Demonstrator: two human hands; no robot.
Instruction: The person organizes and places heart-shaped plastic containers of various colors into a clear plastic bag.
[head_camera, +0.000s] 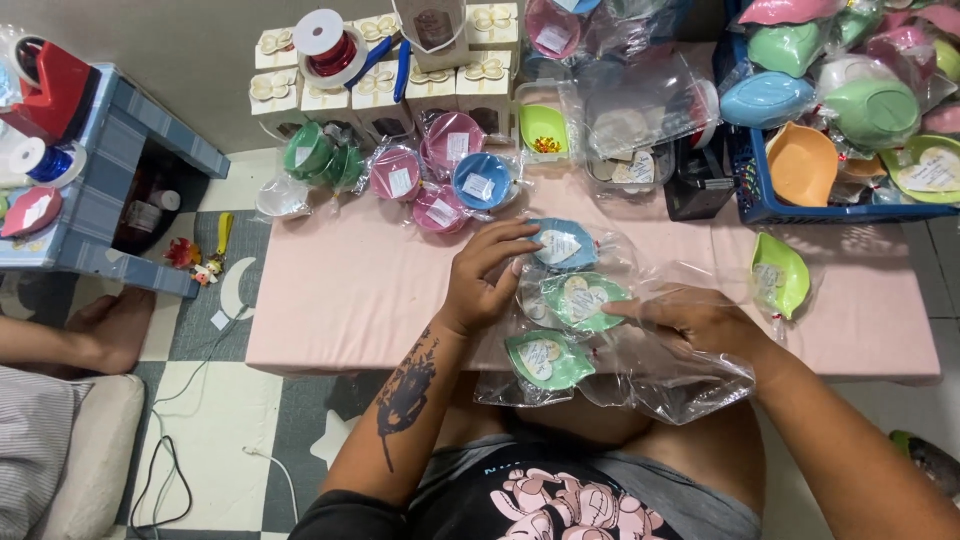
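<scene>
While the nearest green leaf dish (548, 357) lies in its clear wrap at the near edge of the pink surface (340, 290), it looks liable to slide off into the lap if the loose clear bag (680, 385) under the right hand (700, 320) drags it. That hand's fingers rest flat on the plastic beside a second green dish (583, 298), grasping nothing firmly. Farther on, the left hand (487, 280) presses spread fingers on the blue dish (560, 245), and a careless push could knock the pink and blue bowls (445, 170) behind.
</scene>
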